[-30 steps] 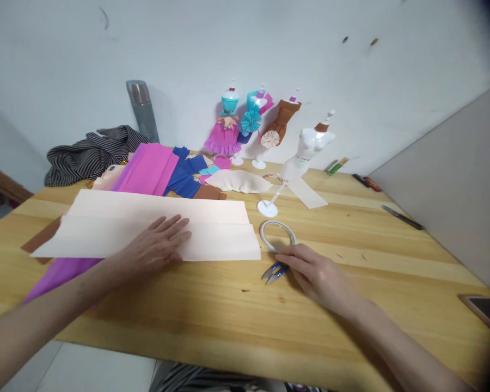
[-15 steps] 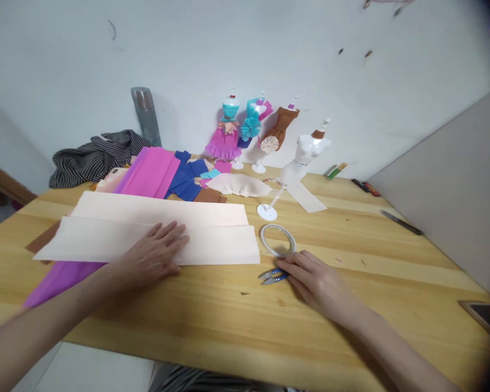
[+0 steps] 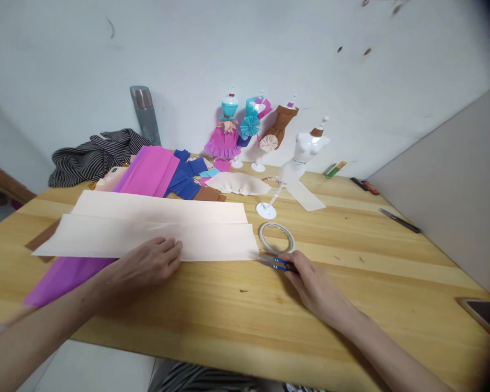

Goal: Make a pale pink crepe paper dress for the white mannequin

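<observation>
My right hand [image 3: 310, 277] is closed around blue-handled thread snips [image 3: 281, 264], whose blurred blades point left at the right end of a cream paper sheet [image 3: 212, 239]. This long sheet lies folded, with a crease running along it. At its near edge my left hand [image 3: 157, 261] has its fingers curled in and pinches the paper; the thumb is mostly hidden. A roll of white tape [image 3: 262, 239] lies flat just beyond the snips.
Behind the sheet are magenta paper [image 3: 153, 171], blue pieces [image 3: 183, 182] and a gathered cream piece [image 3: 239, 184]. Several small dress forms stand by the wall, the nearest a white mannequin [image 3: 310, 147]. A grey flask [image 3: 147, 117] stands left; a knife [image 3: 400, 220] lies right.
My right hand has picked up the thread snips from the table and turned them toward the paper. My left hand has gone from lying flat to curled at the sheet's near edge.
</observation>
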Demonstrator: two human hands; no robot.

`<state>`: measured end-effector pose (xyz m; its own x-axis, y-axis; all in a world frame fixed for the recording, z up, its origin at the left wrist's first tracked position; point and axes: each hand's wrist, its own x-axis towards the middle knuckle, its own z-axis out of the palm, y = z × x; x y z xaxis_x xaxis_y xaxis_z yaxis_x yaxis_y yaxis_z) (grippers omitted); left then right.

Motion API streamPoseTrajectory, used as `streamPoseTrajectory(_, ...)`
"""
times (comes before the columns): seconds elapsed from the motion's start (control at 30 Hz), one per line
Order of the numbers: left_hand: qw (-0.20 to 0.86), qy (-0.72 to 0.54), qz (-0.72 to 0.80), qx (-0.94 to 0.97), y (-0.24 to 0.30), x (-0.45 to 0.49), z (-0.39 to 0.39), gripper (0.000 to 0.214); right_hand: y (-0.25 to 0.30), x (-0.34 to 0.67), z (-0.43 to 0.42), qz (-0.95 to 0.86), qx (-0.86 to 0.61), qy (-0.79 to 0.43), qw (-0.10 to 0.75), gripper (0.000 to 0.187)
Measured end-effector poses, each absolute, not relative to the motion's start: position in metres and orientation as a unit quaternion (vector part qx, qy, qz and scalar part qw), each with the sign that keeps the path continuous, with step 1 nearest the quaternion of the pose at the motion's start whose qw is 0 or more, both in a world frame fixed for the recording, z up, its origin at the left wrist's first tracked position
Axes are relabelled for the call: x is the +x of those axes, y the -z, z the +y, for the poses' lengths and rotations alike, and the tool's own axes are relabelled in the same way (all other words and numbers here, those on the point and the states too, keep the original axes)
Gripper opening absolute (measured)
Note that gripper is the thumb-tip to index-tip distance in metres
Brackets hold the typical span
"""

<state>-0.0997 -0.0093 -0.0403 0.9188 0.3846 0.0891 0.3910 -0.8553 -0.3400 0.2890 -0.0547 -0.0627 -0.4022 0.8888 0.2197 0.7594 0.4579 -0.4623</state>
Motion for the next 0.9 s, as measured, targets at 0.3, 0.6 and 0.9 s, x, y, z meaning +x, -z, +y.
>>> streamPoseTrajectory(0.3,0.215,0.013,-0.18,-0.96,0.043,-0.089,-0.017,0.021,0.056,0.267,-0.056,-0.62,-0.604,-0.401,0.3,0.03)
streamPoseTrajectory(0.6,0.169,0.001,-0.211,-0.963,0.049,-0.087,-0.018,0.019,0.017,0.236,0.027,-0.738,-0.658,-0.131,0.077,0.023)
streamPoseTrajectory(0.9,0.224,-0.06,-0.198,-0.952,0.031,-0.07,-0.029,0.02,0.039,0.201,0.083,-0.75,-0.652,-0.108,0.022,0.024)
